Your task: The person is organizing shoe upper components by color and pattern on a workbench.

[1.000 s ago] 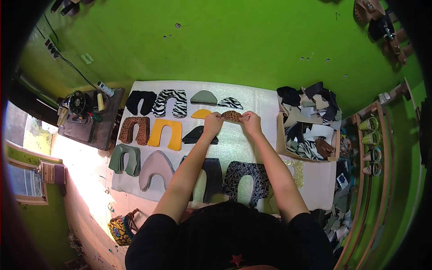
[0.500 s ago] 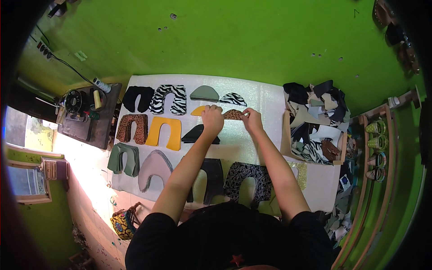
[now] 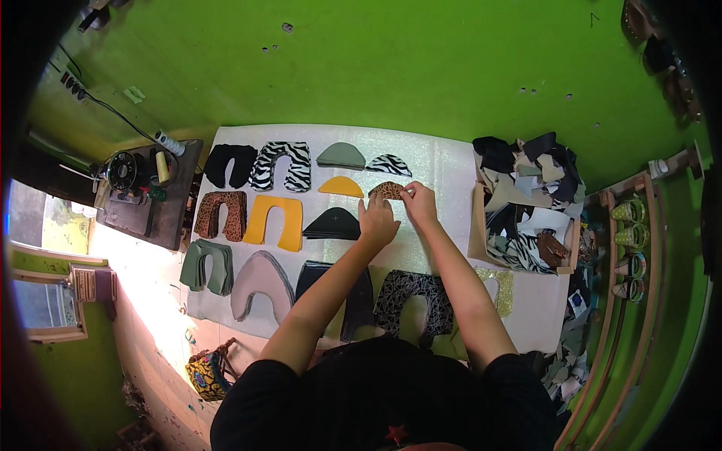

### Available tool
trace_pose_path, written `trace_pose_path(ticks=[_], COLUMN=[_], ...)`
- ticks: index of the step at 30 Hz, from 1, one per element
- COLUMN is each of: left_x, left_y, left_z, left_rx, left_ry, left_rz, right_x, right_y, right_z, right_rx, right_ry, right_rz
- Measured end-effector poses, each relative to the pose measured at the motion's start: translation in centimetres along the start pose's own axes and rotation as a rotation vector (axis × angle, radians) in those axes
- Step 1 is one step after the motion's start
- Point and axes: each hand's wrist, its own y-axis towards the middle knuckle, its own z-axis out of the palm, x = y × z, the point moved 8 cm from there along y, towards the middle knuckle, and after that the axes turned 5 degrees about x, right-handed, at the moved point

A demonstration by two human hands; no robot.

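Note:
A half-round leopard-print piece [image 3: 389,189] lies on the white-topped table [image 3: 444,161]. At its right end, my right hand [image 3: 421,204] pinches the edge between thumb and fingers. My left hand [image 3: 379,222] is open, fingers stretched, its fingertips at the lower left edge of the same piece. Around it lie a zebra-print half-round piece [image 3: 389,164], a green half-round stack [image 3: 342,155], a yellow half-round piece [image 3: 342,186] and a black half-round stack [image 3: 335,224], which sits just left of my left hand.
U-shaped stacks fill the table's left, among them a yellow one [image 3: 259,218] and a zebra one [image 3: 259,177]; a black patterned stack [image 3: 387,297] lies near me. At right stands a box [image 3: 478,225] of scraps. A sewing machine [image 3: 122,171] sits at left.
My left hand has moved right and down off the yellow piece, and its fingers have spread. My right hand stays at the leopard-print piece's right end.

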Motion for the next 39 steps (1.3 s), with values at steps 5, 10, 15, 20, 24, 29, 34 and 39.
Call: trace_pose_path(ticks=[5, 10, 15, 20, 24, 29, 34, 39], left_x=[0.1, -0.5, -1.4, -2.4, -4.2, -7.1, -10.3, -14.6], left_y=[0.0, -0.4, -1.3, -3.8, -6.0, -8.5, -9.4, -9.7], left_z=[0.6, 0.4, -0.7, -0.9, -0.2, -0.2, -0.9, -2.0], left_rx=[0.05, 0.052, 0.027, 0.052, 0.13, 0.219, 0.135, -0.016], left_ry=[0.046, 0.042, -0.035, -0.114, -0.168, -0.208, -0.31, -0.556], left_rz=[0.004, -0.019, 0.007, 0.045, 0.103, 0.165, 0.24, 0.412], right_x=[1.1, 1.4, 1.8, 3.3, 3.6, 3.0, 1.8, 0.4], right_y=[-1.1, -2.4, -5.1, -10.8, -14.4, -16.8, -18.9, -20.7], right_z=[-0.6, -1.0, -2.5, -4.1, -5.6, -8.5, -12.1, -15.9], right_rx=[-0.113, -0.112, -0.102, -0.088, -0.101, -0.141, -0.257, -0.32], right_ry=[-0.062, -0.077, -0.027, 0.155, 0.185, 0.232, 0.253, 0.35], right_rz=[-0.097, -0.179, -0.139, -0.163, -0.182, -0.173, -0.183, -0.141])
